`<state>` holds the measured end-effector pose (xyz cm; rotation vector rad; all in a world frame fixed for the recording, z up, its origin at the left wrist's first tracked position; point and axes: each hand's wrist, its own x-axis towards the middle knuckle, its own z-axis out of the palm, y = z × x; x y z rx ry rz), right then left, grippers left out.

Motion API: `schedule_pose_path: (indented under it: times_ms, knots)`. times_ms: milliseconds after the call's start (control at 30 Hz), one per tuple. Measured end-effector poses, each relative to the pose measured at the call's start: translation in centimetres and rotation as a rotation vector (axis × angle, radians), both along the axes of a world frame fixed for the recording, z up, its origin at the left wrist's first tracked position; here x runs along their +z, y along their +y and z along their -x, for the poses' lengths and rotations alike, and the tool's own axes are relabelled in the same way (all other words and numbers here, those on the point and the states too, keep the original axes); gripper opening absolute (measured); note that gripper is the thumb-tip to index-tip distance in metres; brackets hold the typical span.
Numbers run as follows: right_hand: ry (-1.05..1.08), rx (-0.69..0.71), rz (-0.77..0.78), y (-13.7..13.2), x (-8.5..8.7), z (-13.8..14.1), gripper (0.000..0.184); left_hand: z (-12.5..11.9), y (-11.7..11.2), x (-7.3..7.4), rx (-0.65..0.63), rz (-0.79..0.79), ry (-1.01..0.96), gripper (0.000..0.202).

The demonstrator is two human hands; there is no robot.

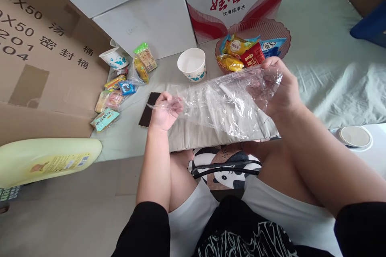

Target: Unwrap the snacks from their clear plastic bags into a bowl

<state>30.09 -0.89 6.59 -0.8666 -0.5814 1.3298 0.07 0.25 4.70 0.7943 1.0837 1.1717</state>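
Note:
A clear plastic bag (220, 104) is stretched sideways between my two hands, just above the cloth-covered surface. My left hand (165, 112) is closed on its left end, over a dark phone (146, 116). At the right end, my right hand (280, 88) grips the plastic in its fingers, close to the front of a pink ribbed bowl (279, 32). Colourful wrapped snacks (241, 52) fill that bowl. Behind the bag stands a white paper cup (193, 64) with a blue pattern, apart from both hands.
Several packaged snacks (114, 98) and tilted paper cups (113, 58) lie at the left. White boxes (147, 20) and a red-and-white carton (205, 12) stand behind. A large brown carton (45, 56) and a pale yellow bottle (51, 160) border the left side.

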Motion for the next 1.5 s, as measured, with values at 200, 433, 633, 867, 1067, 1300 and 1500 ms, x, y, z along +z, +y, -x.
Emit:
schedule_pose_path:
  times_ms: [200,433,633,867,1067,1300,1500]
  knots:
    - [-0.096,-0.003,-0.051,0.1,-0.7,-0.2,0.018,-0.4,0.3,-1.3,-0.037,-0.008,0.101,0.045]
    - [-0.208,0.024,-0.122,0.1,-1.1,-0.1,0.011,-0.5,0.6,-2.2,0.048,0.046,0.239,0.040]
    - [-0.135,0.008,-0.145,0.3,-1.2,0.5,0.042,-0.5,0.1,-0.9,-0.042,-0.003,0.071,0.047]
    - [-0.208,0.047,-0.130,0.6,-2.0,0.2,0.035,0.0,0.9,-0.9,0.209,-0.047,-0.107,0.055]
    - [-0.275,0.089,-0.165,0.5,-2.5,0.4,0.036,-0.4,0.4,-0.8,-0.039,0.199,0.017,0.052]
    - [-0.269,-0.040,-0.180,1.5,-3.4,-1.3,0.024,0.5,-0.1,-0.5,-0.064,0.084,0.033,0.080]
    - [-0.098,0.147,-0.011,1.7,-2.3,-2.4,0.016,1.8,-0.5,-0.6,-0.154,0.022,-0.033,0.041]
